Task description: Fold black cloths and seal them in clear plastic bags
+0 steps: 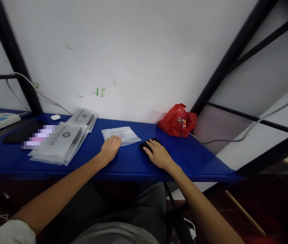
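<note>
A frosted zip bag (123, 133) with grey printed lettering lies flat on the blue table (123, 166). My left hand (111, 148) is at its near left edge, with the fingers curled together on the plastic; the fingertips are partly hidden. To the right of the bag, a flat black item (144, 145) rests on the table. My right hand (158, 154) lies over it with fingers stretched and slightly apart, covering most of it, so I cannot make out its kind.
Stacks of similar frosted bags (60, 140) lie on the left, near a dark tablet-like slab (19, 130), a small white case (55, 117) and a power strip (0, 122). A red plastic bag (178, 121) sits against the white wall. Black metal posts (225, 64) frame the table.
</note>
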`<state>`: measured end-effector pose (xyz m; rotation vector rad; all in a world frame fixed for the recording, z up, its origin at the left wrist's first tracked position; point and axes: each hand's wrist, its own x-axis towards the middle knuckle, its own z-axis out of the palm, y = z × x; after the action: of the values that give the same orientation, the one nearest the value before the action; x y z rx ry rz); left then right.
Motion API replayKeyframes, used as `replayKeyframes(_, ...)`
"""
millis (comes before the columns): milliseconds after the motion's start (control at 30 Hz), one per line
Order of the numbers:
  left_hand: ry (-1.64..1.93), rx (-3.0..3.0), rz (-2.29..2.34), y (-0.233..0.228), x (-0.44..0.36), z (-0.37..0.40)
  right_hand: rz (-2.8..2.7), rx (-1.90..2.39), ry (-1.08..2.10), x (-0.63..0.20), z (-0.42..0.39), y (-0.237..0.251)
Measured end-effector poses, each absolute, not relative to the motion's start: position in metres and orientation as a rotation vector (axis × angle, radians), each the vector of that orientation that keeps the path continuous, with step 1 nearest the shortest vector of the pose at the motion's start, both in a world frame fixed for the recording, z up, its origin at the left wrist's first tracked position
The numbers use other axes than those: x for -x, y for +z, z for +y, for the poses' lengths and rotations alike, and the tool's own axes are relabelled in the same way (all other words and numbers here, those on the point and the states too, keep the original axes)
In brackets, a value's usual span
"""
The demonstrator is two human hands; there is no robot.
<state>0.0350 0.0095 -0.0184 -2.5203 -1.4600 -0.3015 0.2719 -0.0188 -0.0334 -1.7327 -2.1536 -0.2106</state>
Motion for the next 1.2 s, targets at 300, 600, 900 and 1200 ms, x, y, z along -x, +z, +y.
replayKeyframes(300, -0.36, 2.458, -1.349, 0.014, -0.023, 0.008, -2.36, 1.062, -0.218, -0.2, -0.045, -0.006)
replayKeyframes(600, -0.58, 2.482, -1.151, 0.014, -0.014, 0.006, -2.41, 1.427, -0.031, -0.178, -0.008, -0.004)
replayKeyframes(900, -0.636, 2.4, -1.046, -0.018, 0.022, 0.013, -2.467, 1.416, 0.078, -0.183, -0.006, -0.007)
replayKeyframes(1200, -0.689, 2.265, -1.118, -0.024, 0.027, 0.017, -2.188, 1.292, -0.03, -0.254, -0.032, 0.012)
